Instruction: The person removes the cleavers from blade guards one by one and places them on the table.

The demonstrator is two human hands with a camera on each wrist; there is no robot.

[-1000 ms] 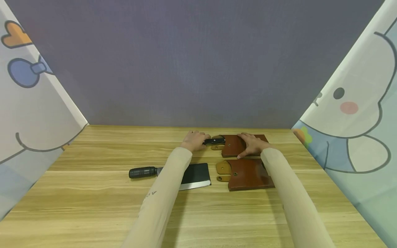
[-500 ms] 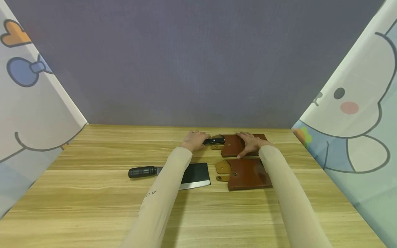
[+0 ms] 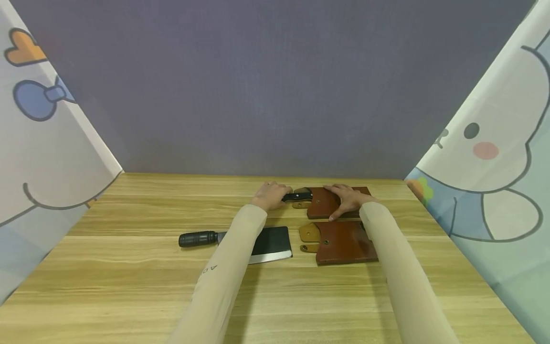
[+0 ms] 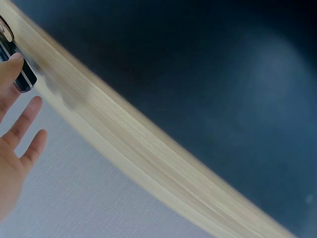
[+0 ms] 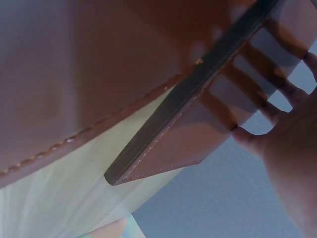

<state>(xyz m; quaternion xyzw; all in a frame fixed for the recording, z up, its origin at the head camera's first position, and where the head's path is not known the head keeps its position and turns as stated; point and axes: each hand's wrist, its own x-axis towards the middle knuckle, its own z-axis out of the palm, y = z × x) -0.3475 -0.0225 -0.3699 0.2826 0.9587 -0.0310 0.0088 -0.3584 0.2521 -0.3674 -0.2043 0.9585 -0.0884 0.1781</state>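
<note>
My left hand [image 3: 269,196] pinches the black riveted handle [image 3: 297,196] of a knife, thumb on the handle in the left wrist view. The knife's blade is hidden in the far brown leather sheath [image 3: 318,203]. Over that sheath lies my right hand [image 3: 349,199], fingers spread, thumb at the near edge and fingertips toward the far edge. In the right wrist view, the fingers [image 5: 273,111] meet the leather. Closer to me lies a second brown sheath [image 3: 345,242] with tan straps, partly under my right sleeve. A cleaver [image 3: 270,243] with a black handle lies left of it, crossed by my left sleeve.
The wooden table [image 3: 142,286] ends at a grey back wall [image 3: 266,95]. Cartoon-printed panels [image 3: 502,200] slope up on both sides. The cleaver's bright cutting edge faces me, below my left forearm.
The fingers of my right hand have crept slightly left over the far sheath. My left hand, the knife, the cleaver and the near sheath stay put.
</note>
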